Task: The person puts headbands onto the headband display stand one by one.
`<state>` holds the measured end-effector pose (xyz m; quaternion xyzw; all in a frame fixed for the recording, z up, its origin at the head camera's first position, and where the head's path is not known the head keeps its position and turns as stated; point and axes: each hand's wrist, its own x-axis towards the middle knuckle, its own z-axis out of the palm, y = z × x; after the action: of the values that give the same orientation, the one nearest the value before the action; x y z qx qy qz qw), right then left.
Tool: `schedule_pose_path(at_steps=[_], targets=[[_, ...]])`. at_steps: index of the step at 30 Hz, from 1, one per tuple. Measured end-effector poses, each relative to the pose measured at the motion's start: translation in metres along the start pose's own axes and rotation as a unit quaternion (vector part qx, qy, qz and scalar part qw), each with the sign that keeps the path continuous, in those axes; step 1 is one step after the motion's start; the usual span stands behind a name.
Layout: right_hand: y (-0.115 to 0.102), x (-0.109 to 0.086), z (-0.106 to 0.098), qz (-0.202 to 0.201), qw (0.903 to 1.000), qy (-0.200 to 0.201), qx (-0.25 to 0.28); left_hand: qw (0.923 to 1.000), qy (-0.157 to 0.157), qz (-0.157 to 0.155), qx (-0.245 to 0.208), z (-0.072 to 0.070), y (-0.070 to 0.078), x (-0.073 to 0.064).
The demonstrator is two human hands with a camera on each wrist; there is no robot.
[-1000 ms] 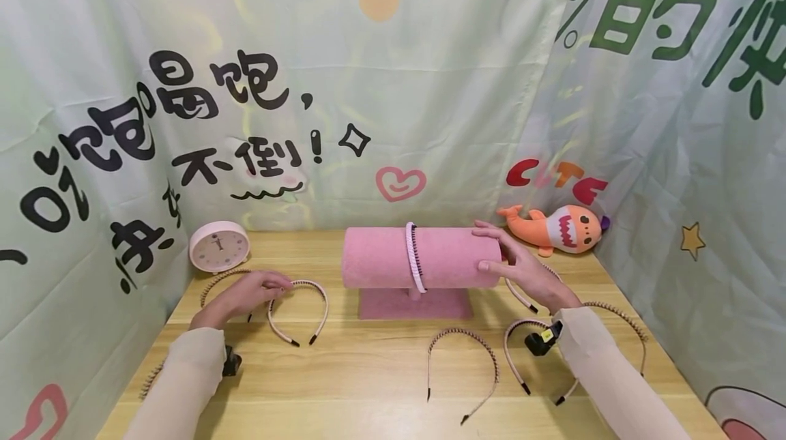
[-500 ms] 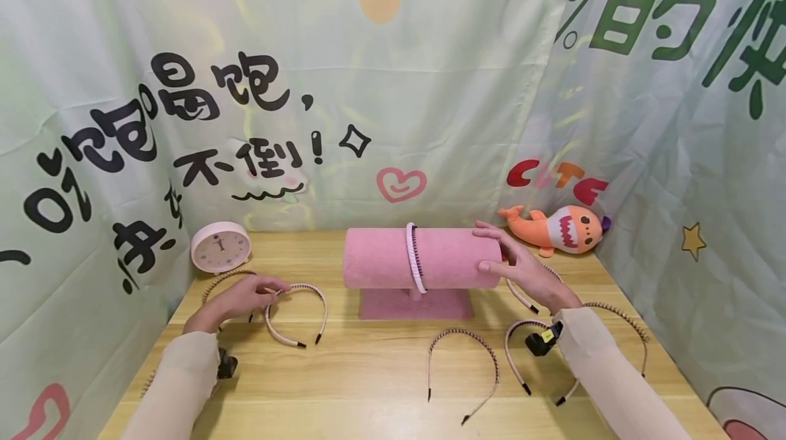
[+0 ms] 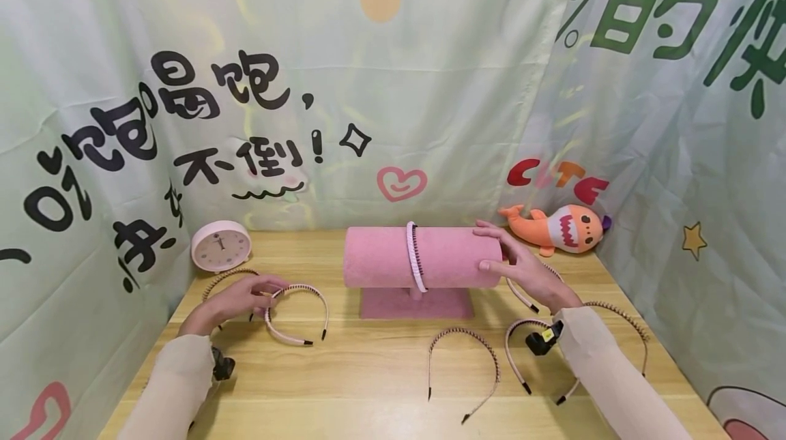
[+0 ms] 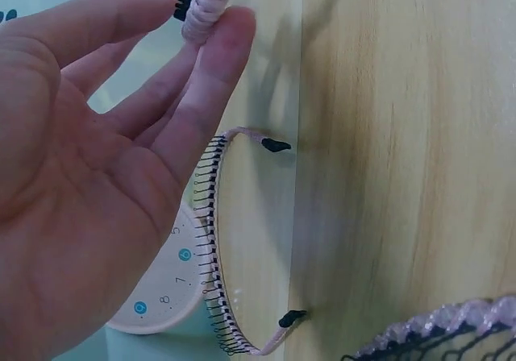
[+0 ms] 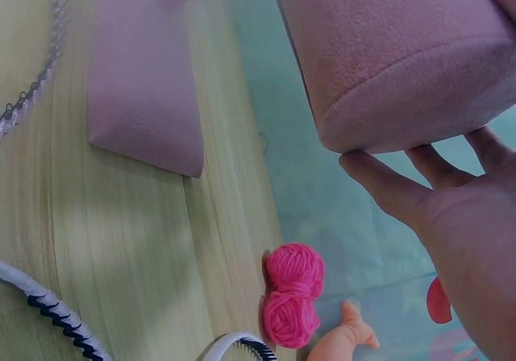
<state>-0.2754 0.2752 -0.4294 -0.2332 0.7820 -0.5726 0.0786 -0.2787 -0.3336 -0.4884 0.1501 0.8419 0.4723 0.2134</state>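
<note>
My left hand (image 3: 236, 300) pinches a pale headband with dark teeth (image 4: 208, 10) between thumb and fingers. The headband's arch is raised, and its black tips point toward the right in the head view. A padded pink headband stand (image 3: 374, 256) occupies the middle of the table, its roll lying crosswise over a flat base. Around the roll sits one white headband (image 3: 414, 256). My right hand (image 3: 531, 280) holds the roll's right end, thumb in front and fingers over the top; the right wrist view shows fingertips (image 5: 355, 166) against the end's edge.
Several more headbands lie about, one (image 3: 463, 332) in front of the stand, others under the right forearm, another (image 4: 211, 240) behind my left hand. A pink clock (image 3: 221, 247) stands back left, an orange plush toy (image 3: 559, 228) back right. Pink yarn (image 5: 294, 296) lies beyond the stand's right end.
The left hand has drawn back slightly to the left, and the headband in it has turned, its tips swinging to the right. The right hand and the stand have stayed put.
</note>
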Motion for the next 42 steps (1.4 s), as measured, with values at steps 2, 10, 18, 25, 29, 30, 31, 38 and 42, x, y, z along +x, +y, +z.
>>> schedule_pose_path(at_steps=[2, 10, 18, 25, 29, 30, 31, 38, 42], targets=[[0.0, 0.0, 0.0, 0.002, 1.0, 0.0, 0.0, 1.0, -0.001, -0.006, -0.008, -0.001, -0.001, -0.001], [0.002, 0.001, -0.002, 0.005, 1.0, -0.001, 0.001, 0.9985, 0.007, -0.028, -0.046, 0.0, -0.001, -0.008], [0.002, 0.002, -0.002, 0.009, 1.0, 0.0, -0.004, 0.9966, -0.001, -0.033, -0.075, 0.0, -0.005, -0.013], [0.002, 0.001, -0.001, 0.007, 1.0, 0.0, -0.001, 0.9937, -0.006, -0.036, -0.106, 0.001, -0.01, -0.015], [0.002, 0.001, -0.001, 0.005, 1.0, -0.001, -0.003, 0.9919, -0.004, -0.031, -0.123, 0.001, -0.011, -0.017], [0.002, 0.001, -0.001, 0.006, 1.0, 0.0, -0.005, 0.9919, -0.002, -0.028, -0.124, 0.001, -0.011, -0.017], [0.002, 0.001, -0.001, 0.006, 1.0, 0.0, -0.006, 0.9919, 0.001, -0.026, -0.124, 0.001, -0.011, -0.018], [0.001, 0.001, -0.001, 0.002, 1.0, -0.001, 0.001, 0.993, 0.016, -0.02, -0.115, 0.0, -0.015, -0.023], [0.001, 0.001, 0.0, 0.0, 1.0, -0.001, 0.001, 0.9922, 0.021, -0.009, -0.123, 0.002, -0.014, -0.026]])
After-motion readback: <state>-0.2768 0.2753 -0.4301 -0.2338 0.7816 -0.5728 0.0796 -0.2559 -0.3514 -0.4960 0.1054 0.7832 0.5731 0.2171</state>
